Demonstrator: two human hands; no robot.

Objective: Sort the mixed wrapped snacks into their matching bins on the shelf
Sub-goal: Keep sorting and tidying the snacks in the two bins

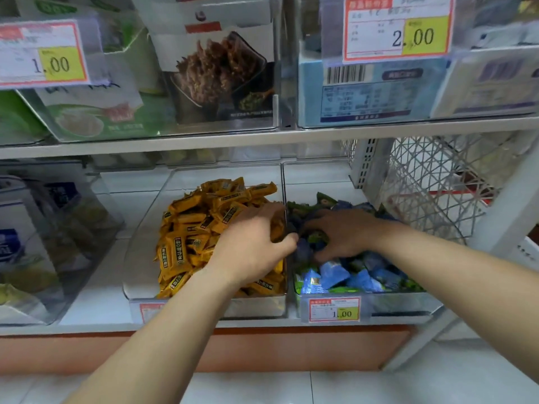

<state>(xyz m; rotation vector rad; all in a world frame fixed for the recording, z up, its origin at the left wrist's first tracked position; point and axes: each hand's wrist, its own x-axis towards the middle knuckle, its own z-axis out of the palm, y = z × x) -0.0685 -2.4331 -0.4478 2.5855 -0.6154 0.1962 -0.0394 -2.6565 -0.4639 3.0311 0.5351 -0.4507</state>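
Left hand reaches over the clear plastic bin of orange wrapped snacks, fingertips pinching a dark-blue wrapped snack; right hand rests with fingers spread on the blue-and-green wrapped snacks in the neighbouring clear bin.

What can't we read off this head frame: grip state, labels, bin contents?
- Left hand: fingers curl toward the divider; any grasp is hidden by the hand itself.
- Right hand: fingers buried in the blue and green snacks; what they hold is hidden.
- Orange snack bin: its price tag is half covered by the left forearm.
- Upper-shelf tag: only 2.00 is legible, small print blurred.
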